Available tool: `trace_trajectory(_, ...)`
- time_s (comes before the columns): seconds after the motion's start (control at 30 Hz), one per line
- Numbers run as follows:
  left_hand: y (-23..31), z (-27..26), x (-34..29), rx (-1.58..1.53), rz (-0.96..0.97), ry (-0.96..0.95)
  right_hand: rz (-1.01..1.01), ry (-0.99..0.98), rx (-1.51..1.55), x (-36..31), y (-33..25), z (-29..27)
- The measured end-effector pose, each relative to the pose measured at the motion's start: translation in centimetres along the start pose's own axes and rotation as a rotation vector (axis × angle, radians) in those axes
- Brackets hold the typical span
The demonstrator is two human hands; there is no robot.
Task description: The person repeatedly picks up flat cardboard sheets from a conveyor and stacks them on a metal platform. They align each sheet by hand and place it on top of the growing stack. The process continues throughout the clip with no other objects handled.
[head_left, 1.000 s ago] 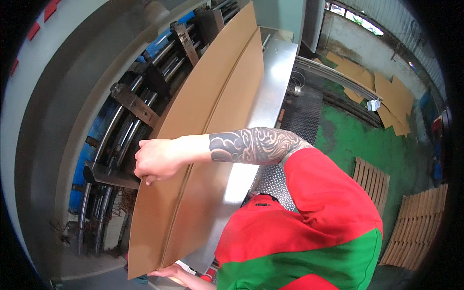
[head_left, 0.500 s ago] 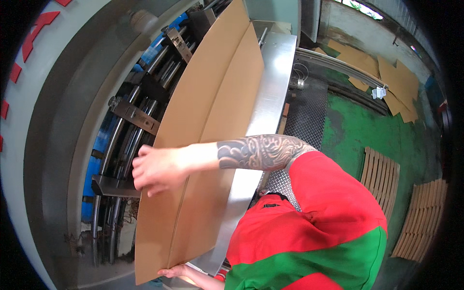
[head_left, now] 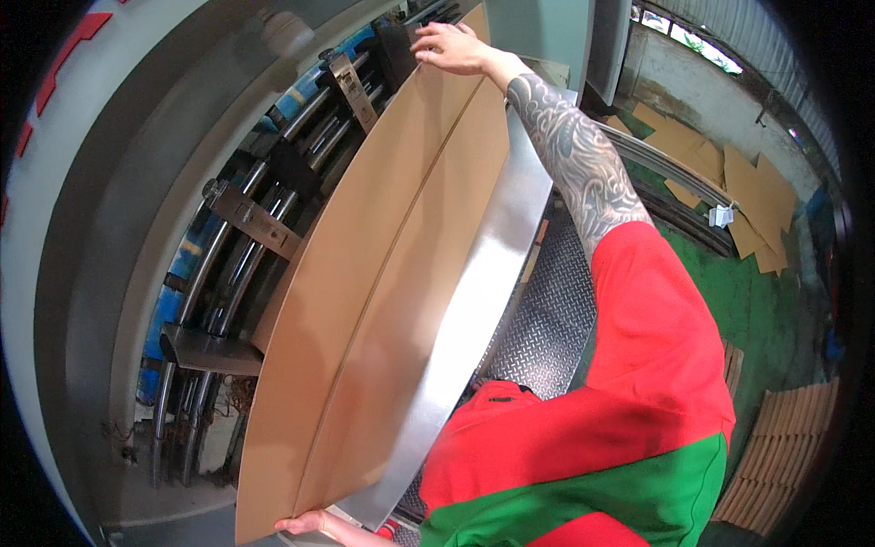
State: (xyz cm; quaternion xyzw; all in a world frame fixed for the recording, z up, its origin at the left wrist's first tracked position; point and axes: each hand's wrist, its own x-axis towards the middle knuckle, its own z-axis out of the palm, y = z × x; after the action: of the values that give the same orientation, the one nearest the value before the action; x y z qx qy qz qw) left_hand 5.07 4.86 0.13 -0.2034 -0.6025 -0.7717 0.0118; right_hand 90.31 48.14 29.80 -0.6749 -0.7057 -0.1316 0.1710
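A large brown cardboard sheet (head_left: 365,301) with a crease down its length lies slanted before me, partly over a shiny metal table (head_left: 492,283). My left hand (head_left: 305,522) grips its near edge at the bottom of the view, with part of the fingers hidden by the board. At the far end of the sheet, my tattooed right arm is stretched out. My right hand (head_left: 453,47) rests over the board's far left edge, fingers extended and somewhat apart. Another brown board edge (head_left: 273,314) shows beneath the sheet's left side.
Along the left stands a machine with metal rods (head_left: 241,273) and a metal bracket (head_left: 251,219). A diamond-plate step (head_left: 542,319) lies right of the table. Loose cardboard pieces (head_left: 756,201) lie at the far right, and a wooden slatted stack (head_left: 775,456) stands on the green floor.
My right hand has swung from above the sheet's left middle to its far end. The near end of the sheet has shifted slightly left with my left hand.
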Motion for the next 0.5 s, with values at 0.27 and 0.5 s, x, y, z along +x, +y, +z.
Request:
trace_trajectory(0.27, -0.4, -0.5, 0.0, 0.023, 0.051, 0.050, -0.110, -0.133, 0.213, 1.4, 3.0, 1.9)
trace_trajectory(0.5, -0.2, 0.2, -0.5, -0.029, 0.049, 0.066, -0.041, -0.179, 0.207, 1.6, 3.2, 1.2)
